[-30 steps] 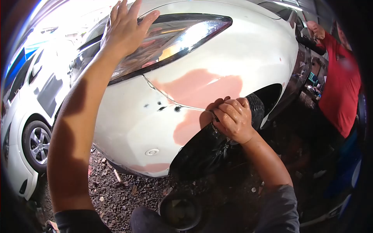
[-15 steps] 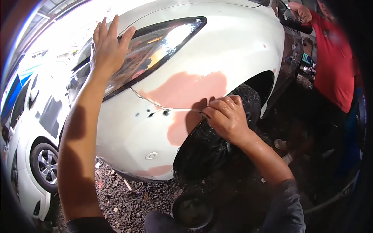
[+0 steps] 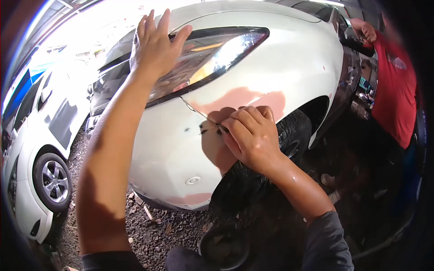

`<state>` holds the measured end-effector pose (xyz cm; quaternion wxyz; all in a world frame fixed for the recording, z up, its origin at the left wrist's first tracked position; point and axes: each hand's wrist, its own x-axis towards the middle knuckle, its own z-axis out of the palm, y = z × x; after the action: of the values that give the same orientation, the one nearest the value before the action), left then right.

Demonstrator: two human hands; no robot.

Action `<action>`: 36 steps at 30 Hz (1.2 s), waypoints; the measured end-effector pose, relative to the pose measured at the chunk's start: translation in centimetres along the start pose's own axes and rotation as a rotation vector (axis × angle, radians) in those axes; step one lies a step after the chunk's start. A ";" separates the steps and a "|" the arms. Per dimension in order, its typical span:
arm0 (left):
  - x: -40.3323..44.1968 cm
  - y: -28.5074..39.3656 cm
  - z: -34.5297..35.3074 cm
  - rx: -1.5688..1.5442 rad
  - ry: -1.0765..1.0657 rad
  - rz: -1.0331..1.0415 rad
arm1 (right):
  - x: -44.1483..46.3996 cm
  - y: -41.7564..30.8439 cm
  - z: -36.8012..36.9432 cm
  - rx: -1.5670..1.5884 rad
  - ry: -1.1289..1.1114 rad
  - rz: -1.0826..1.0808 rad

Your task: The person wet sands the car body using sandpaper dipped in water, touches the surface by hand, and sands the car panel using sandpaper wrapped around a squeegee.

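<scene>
A white car front (image 3: 167, 149) fills the middle of the view, with a pink patch (image 3: 235, 98) crossed by a panel seam and a few dark spots beside it. My left hand (image 3: 158, 43) is spread, fingers apart, over the inner end of the headlight (image 3: 212, 54); it holds nothing. At the seam, my right hand (image 3: 253, 135) is closed with its fingertips pinched against the panel near the dark spots. Whatever small thing it grips is mostly hidden by the fingers. Its skin looks wet.
Below the bumper, a dark round basin (image 3: 224, 246) stands on gravel (image 3: 158, 230). The front tyre (image 3: 294, 131) is behind my right hand. Another white car (image 3: 58, 122) is parked at left. At right stands a person in a red shirt (image 3: 395, 90).
My right hand has moved up and left along the seam, from the wheel-arch edge to the dark spots. My left hand stays spread by the headlight. The camera view has shifted.
</scene>
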<state>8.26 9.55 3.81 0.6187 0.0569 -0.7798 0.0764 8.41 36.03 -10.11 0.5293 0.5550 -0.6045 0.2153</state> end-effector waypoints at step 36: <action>-0.4 2.3 -5.2 -0.108 -0.206 -0.103 | 7.3 -4.4 0.7 -0.174 -0.256 0.179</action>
<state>12.88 12.74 4.44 0.5405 0.0711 -0.8383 -0.0036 13.40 30.90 -5.39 0.4726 0.4742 -0.7303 0.1360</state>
